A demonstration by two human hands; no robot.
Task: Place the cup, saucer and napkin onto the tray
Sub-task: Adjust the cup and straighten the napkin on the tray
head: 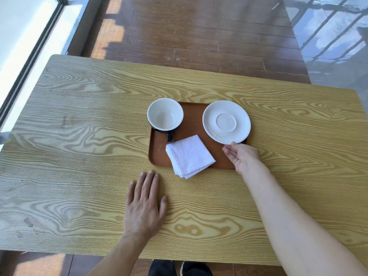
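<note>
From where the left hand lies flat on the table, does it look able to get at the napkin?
Probably yes. The left hand rests palm down on the table, with bare wood between its fingertips and the napkin, whose near corner overhangs the tray. The cup stands farther back.

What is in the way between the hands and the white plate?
Nothing visible. The right hand already reaches the near rim of the round white saucer, which sits over the brown wooden tray. The left hand lies flat on the light wooden table, away from it.
</note>
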